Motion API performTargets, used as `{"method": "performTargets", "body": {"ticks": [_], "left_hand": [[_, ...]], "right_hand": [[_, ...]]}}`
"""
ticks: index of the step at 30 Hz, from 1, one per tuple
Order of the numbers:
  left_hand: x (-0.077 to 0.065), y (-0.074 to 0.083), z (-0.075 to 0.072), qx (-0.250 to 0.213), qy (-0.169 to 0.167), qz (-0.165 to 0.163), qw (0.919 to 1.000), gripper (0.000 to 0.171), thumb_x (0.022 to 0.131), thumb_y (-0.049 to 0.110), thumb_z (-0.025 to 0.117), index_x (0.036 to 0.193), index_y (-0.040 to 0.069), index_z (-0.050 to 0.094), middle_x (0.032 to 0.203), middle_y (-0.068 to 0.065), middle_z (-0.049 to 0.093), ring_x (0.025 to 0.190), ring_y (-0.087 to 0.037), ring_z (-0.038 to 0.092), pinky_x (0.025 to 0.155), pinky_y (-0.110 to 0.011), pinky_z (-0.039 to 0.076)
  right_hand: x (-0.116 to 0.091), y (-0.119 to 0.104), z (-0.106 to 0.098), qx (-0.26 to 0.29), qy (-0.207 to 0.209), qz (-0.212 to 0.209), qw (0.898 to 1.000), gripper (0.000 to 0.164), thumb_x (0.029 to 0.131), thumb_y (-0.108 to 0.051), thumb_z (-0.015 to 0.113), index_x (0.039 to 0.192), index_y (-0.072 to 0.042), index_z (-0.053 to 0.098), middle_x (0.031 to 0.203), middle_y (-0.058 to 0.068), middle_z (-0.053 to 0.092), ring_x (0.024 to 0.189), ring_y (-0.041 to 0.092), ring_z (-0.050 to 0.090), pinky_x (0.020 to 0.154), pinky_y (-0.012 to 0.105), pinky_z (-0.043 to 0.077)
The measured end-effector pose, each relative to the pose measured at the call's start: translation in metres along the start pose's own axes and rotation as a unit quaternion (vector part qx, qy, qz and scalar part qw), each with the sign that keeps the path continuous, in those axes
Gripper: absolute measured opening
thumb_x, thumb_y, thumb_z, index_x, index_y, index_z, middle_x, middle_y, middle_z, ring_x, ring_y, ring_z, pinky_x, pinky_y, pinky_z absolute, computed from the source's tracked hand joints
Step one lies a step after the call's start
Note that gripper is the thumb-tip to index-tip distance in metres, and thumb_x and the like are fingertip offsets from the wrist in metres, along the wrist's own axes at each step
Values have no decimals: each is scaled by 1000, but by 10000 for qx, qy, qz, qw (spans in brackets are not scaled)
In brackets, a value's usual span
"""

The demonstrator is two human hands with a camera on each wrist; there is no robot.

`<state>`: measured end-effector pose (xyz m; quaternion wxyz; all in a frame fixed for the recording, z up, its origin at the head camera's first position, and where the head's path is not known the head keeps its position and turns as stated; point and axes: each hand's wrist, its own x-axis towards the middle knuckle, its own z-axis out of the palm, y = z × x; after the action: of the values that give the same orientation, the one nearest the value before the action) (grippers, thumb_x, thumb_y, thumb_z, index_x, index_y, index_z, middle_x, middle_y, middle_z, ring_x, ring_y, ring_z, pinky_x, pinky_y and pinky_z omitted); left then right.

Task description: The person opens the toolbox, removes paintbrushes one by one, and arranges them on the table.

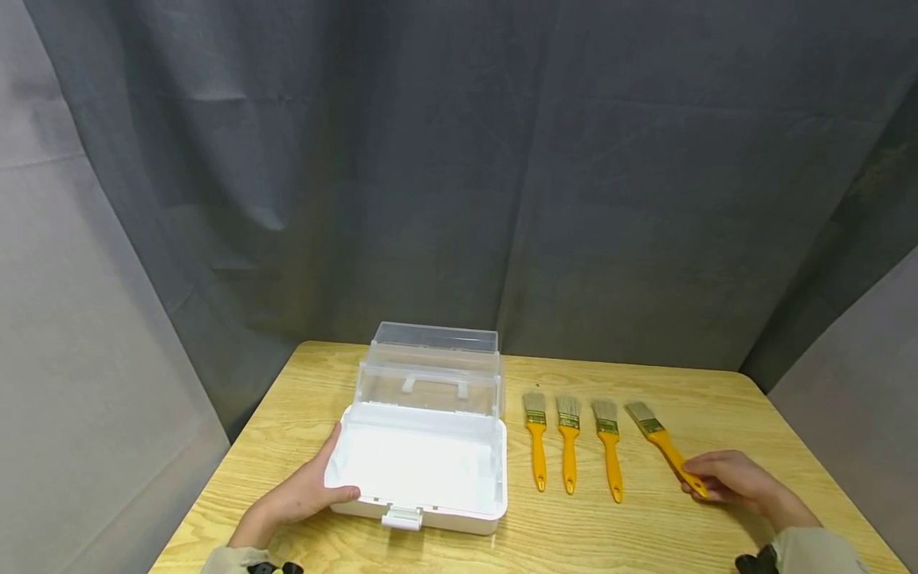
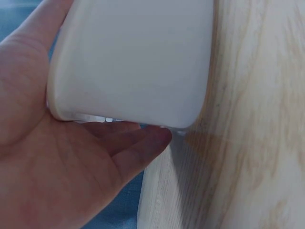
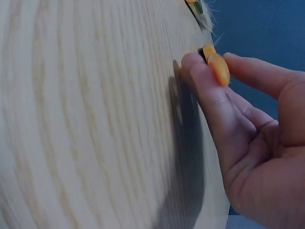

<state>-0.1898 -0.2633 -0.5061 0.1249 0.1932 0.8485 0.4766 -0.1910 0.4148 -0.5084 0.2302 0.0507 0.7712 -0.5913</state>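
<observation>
A white plastic storage box (image 1: 419, 462) stands with its clear lid raised at the back. My left hand (image 1: 304, 486) grips its left end, the thumb at the front corner and the fingers along the far side. In the left wrist view, the palm of the left hand (image 2: 62, 162) faces the box's end wall (image 2: 138, 62). My right hand (image 1: 735, 478) pinches the yellow handle of a paintbrush (image 1: 667, 446), which slants with its bristles toward the back left. Seen from the right wrist, the handle's butt end (image 3: 219, 69) sits between thumb and fingers.
Left of the held brush, three similar paintbrushes lie in a row, bristles away from me: the left one (image 1: 536, 442), the middle one (image 1: 569, 446) and the right one (image 1: 608, 450). A dark cloth curtain (image 1: 574, 199) hangs behind the wooden table (image 1: 559, 534).
</observation>
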Motion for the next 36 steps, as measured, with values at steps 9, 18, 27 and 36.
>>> {"method": "performTargets", "body": {"ticks": [9,18,27,36], "left_hand": [[2,-2,-1,-137,-35,-156,9998,115,82,27,75,148,3,-17,154,-24,-11,138,-39,2,108,-55,8],[1,-3,0,-177,-23,-117,9998,116,81,27,75,148,2,-16,153,-25,-10,138,-41,3,107,-56,8],[-1,2,2,-130,-31,-342,9993,115,81,30,75,149,4,-15,154,-24,-10,138,-42,2,107,-57,8],[0,1,0,-22,40,-225,9997,116,80,28,76,149,3,-13,154,-25,-7,138,-42,5,107,-56,10]], "right_hand": [[8,1,10,596,-404,249,9971,29,96,-15,54,109,9,63,84,12,71,73,15,68,68,27,54],[10,0,19,537,-323,458,9970,21,96,-16,54,100,1,66,76,1,69,68,9,66,69,27,54],[14,3,23,563,-437,424,9966,20,96,-19,54,98,-3,66,76,0,68,68,9,66,71,27,54],[15,-1,26,468,-247,557,9970,18,95,-19,58,91,-4,67,73,0,67,66,9,65,69,27,54]]}}
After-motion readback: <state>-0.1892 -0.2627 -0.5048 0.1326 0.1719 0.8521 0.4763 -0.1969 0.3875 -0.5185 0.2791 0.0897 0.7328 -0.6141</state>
